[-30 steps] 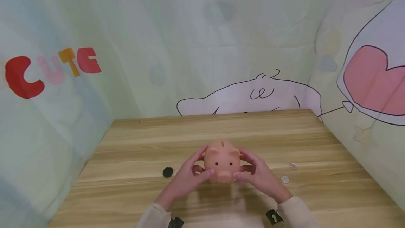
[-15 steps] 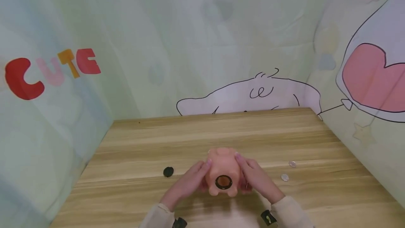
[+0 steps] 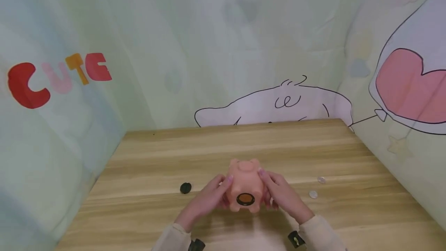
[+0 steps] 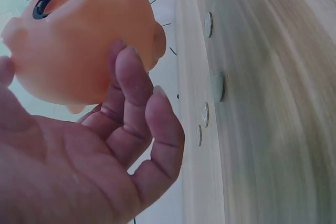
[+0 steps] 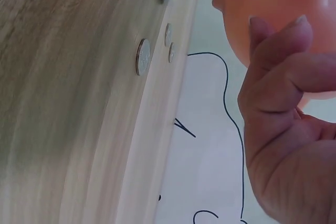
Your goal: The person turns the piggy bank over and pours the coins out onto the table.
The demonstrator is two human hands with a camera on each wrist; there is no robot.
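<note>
A pink piggy bank [image 3: 246, 179] is held above the table between both hands, its legs turned toward the head camera. On its underside a round black-rimmed opening [image 3: 245, 199] shows, orange inside and without a plug. My left hand [image 3: 208, 197] grips the left side, thumb on the near face; in the left wrist view its curled fingers [image 4: 134, 74] lie against the body. From the right, my right hand [image 3: 283, 196] grips the other side, thumb [image 3: 263, 174] near the upper edge. The pig's face is hidden from the head view.
A round black plug [image 3: 186, 188] lies on the wooden table [image 3: 167, 154] left of the hands. To the right are two silver coins [image 3: 313, 195]; in the wrist views several coins [image 5: 143, 57] lie below the pig. A printed curtain [image 3: 156, 49] surrounds the table.
Both hands have tipped the piggy bank from face toward the camera to underside toward it, bringing the opening into view. Over the last half second it has tilted slightly further.
</note>
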